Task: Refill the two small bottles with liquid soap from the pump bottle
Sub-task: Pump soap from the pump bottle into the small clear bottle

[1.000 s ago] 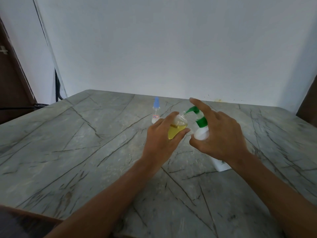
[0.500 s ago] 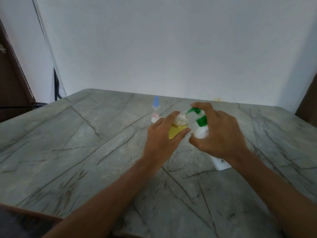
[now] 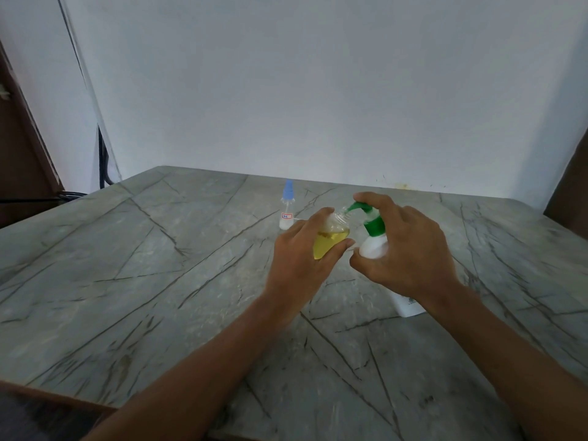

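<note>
My left hand (image 3: 302,262) grips a small clear bottle (image 3: 329,241), tilted, with yellow liquid soap filling its lower part. Its open mouth sits right at the green spout of the white pump bottle (image 3: 375,245). My right hand (image 3: 404,246) wraps the pump bottle's shoulder, with the index finger pressed on top of the green pump head. The pump bottle's base (image 3: 409,305) shows below my wrist on the table. A second small clear bottle (image 3: 287,206) with a blue cap and a red-bordered label stands upright behind my left hand.
The grey veined stone table (image 3: 159,265) spreads wide to the left and toward me. A white wall rises behind it. Dark wooden frames stand at the far left (image 3: 22,154) and right (image 3: 569,192) edges, and black cables (image 3: 103,160) hang by the left corner.
My right index finger, raised a second ago, has come down onto the pump head and pressed it. The small bottle stays at the spout.
</note>
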{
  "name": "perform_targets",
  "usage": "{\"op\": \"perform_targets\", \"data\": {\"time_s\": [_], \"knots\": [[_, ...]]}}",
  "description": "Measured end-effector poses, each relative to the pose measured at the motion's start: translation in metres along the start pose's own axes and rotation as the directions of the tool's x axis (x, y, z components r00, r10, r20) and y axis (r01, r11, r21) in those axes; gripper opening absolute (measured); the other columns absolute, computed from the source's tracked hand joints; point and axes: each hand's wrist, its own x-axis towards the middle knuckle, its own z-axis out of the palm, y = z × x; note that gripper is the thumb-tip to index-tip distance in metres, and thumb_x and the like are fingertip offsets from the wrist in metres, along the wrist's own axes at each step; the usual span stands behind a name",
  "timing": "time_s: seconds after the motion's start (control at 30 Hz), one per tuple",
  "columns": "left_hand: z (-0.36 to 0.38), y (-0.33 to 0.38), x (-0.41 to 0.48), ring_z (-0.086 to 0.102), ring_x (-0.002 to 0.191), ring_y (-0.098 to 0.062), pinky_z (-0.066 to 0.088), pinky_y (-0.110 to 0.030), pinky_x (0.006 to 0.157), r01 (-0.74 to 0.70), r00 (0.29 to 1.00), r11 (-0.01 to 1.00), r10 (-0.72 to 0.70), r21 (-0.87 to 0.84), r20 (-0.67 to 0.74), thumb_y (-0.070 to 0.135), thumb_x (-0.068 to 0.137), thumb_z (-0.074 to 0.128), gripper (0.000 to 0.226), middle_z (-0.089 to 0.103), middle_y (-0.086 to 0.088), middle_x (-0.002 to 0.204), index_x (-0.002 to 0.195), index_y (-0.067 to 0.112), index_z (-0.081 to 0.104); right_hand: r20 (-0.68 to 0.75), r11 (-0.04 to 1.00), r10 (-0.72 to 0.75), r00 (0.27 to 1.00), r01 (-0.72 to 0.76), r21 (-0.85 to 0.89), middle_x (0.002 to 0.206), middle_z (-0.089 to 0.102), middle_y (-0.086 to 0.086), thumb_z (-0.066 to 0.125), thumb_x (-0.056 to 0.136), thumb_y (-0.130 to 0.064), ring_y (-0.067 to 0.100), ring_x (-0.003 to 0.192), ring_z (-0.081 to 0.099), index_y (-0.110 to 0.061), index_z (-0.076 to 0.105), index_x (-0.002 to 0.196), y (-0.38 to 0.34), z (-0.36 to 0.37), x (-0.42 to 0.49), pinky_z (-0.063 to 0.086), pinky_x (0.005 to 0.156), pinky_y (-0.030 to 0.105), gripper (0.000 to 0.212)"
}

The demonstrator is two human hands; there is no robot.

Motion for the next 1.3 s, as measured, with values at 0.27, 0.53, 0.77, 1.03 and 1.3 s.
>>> {"op": "perform_targets", "data": {"time_s": [0.27,0.53,0.77,1.03,1.3], "knots": [[-0.001,-0.0015,0.0018,0.06,0.09,-0.005,0.054,-0.028,0.077,0.027,1.0,1.0,-0.027,-0.002,-0.006,0.046,0.079,0.071,0.052,0.067,0.006,0.107,0.123,0.023,0.056,0.033,0.996,0.019,0.999,-0.016,-0.091,0.091,0.063,-0.007,0.073,0.062,-0.055,0.016,0.076,0.055,-0.038,0.025,0.147,-0.0036,-0.0014,-0.0015,0.05,0.06,0.032,0.099],[-0.0015,-0.0024,0.002,0.06,0.092,-0.008,0.055,-0.027,0.077,0.018,1.0,0.999,-0.017,0.043,-0.006,0.047,0.079,0.069,0.056,0.066,0.001,0.11,0.126,0.02,0.054,0.065,0.997,0.014,0.998,-0.009,-0.075,0.09,0.063,-0.005,0.075,0.057,-0.048,0.015,0.073,0.051,-0.036,0.033,0.139,-0.0034,-0.0012,-0.0003,0.046,0.062,0.029,0.093],[-0.0016,-0.0025,0.0015,0.056,0.091,-0.005,0.049,-0.019,0.076,-0.018,1.0,0.997,0.019,0.069,-0.001,0.044,0.078,0.071,0.057,0.067,-0.002,0.108,0.126,0.016,0.056,0.064,0.999,0.01,0.998,-0.007,-0.052,0.089,0.066,0.001,0.073,0.056,-0.049,0.019,0.072,0.055,-0.031,0.038,0.131,-0.0018,0.0012,0.0021,0.05,0.064,0.033,0.085],[0.0,-0.0031,-0.0004,0.054,0.087,-0.003,0.048,-0.018,0.073,-0.042,0.999,0.995,0.041,0.093,0.011,0.044,0.078,0.072,0.056,0.067,0.0,0.102,0.125,0.016,0.056,0.039,1.0,0.017,0.999,-0.017,-0.022,0.087,0.065,0.0,0.07,0.057,-0.049,0.019,0.073,0.054,-0.03,0.043,0.126,-0.0006,0.0014,0.0004,0.05,0.062,0.033,0.077],[-0.0026,-0.0032,0.0026,0.056,0.09,-0.005,0.053,-0.023,0.076,0.016,1.0,0.998,-0.016,0.059,-0.003,0.045,0.079,0.07,0.056,0.066,0.001,0.108,0.126,0.021,0.054,0.065,0.995,0.019,0.998,-0.013,-0.097,0.089,0.063,-0.004,0.071,0.06,-0.05,0.017,0.073,0.052,-0.038,0.026,0.144,-0.0039,0.0,-0.0008,0.05,0.06,0.032,0.096]]}}
